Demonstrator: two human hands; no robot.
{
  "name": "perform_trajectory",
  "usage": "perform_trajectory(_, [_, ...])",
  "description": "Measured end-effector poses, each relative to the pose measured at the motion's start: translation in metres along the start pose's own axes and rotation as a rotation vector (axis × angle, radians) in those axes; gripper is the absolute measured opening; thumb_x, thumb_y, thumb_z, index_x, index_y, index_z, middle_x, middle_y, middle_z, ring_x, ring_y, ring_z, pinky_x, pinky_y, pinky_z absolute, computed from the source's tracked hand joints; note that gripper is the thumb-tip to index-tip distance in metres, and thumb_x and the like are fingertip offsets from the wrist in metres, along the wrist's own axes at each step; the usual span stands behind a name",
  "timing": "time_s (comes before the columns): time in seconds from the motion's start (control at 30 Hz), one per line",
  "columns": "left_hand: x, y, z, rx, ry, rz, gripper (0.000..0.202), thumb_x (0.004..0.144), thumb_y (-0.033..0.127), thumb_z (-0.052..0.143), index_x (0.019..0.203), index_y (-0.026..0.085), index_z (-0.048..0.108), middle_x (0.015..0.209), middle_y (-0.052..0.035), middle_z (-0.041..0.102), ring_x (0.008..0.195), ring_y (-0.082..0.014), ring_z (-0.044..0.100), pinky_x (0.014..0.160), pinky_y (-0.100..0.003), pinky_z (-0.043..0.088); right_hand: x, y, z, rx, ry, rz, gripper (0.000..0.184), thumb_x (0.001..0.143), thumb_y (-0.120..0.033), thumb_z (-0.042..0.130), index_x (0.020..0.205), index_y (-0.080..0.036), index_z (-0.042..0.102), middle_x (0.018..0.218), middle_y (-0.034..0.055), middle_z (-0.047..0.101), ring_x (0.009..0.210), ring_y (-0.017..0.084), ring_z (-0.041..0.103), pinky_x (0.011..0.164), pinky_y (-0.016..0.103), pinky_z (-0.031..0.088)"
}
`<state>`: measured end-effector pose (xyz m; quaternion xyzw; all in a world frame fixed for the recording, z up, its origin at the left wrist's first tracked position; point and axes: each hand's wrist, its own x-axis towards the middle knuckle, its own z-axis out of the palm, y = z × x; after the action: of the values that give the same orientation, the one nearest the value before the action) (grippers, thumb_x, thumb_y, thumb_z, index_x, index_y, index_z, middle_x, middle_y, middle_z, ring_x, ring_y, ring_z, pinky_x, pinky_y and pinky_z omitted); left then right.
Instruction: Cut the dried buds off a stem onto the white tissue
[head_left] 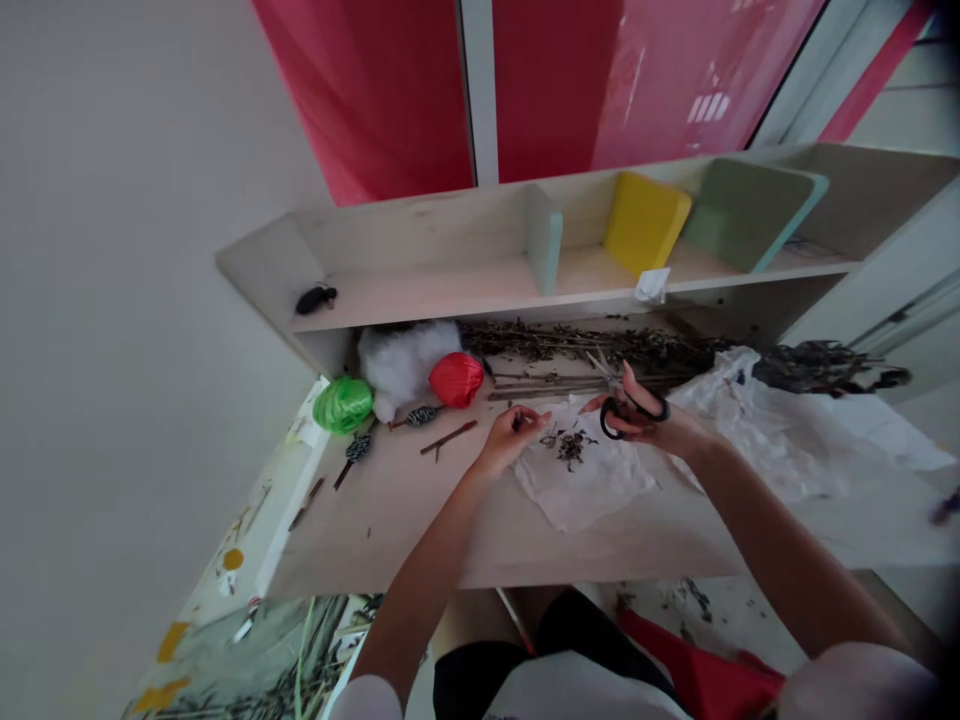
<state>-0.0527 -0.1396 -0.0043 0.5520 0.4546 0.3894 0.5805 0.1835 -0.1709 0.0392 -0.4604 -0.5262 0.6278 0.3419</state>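
Observation:
My right hand (637, 412) holds a pair of scissors (604, 368) with black handles. Their metal blades point away from me and are slightly apart. Fingers curled together, my left hand (516, 436) is near the left edge of a white plastic sheet (581, 500); a small dark bit shows in it, too small to name. Between and just below the two hands, a little heap of dark dried plant pieces (571, 448) lies on the sheet. Behind the hands, long dry stems (544, 382) lie across the table.
To the left are a red ball of ribbon (456, 380), a green one (343, 405), white stuffing (409, 360) and short twigs (448, 437). Crumpled plastic (780, 440) lies at the right. A shelf (420, 297) with coloured dividers overhangs the table's back.

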Motion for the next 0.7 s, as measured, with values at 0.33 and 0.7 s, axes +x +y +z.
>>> perform_trajectory(0.33, [0.000, -0.010, -0.002, 0.294, -0.148, -0.041, 0.047, 0.056, 0.051, 0.080, 0.079, 0.016, 0.060, 0.055, 0.0083, 0.030, 0.054, -0.0074, 0.027, 0.053, -0.023, 0.018, 0.017, 0.022, -0.008, 0.166, -0.093, 0.020, 0.070, 0.079, -0.080, 0.036, 0.090, -0.019, 0.068, 0.048, -0.0043, 0.033, 0.043, 0.008, 0.020, 0.039, 0.023, 0.015])
perform_trajectory(0.7, [0.000, -0.001, -0.001, 0.181, -0.070, -0.014, 0.036, 0.062, 0.047, 0.077, 0.071, 0.016, 0.061, 0.059, 0.0044, 0.043, 0.058, -0.0086, 0.035, 0.056, -0.023, 0.023, 0.015, 0.025, -0.002, 0.235, -0.148, 0.042, 0.071, 0.079, -0.080, 0.035, 0.092, -0.018, 0.067, 0.049, -0.0045, 0.031, 0.046, 0.010, 0.018, 0.040, 0.023, 0.012])
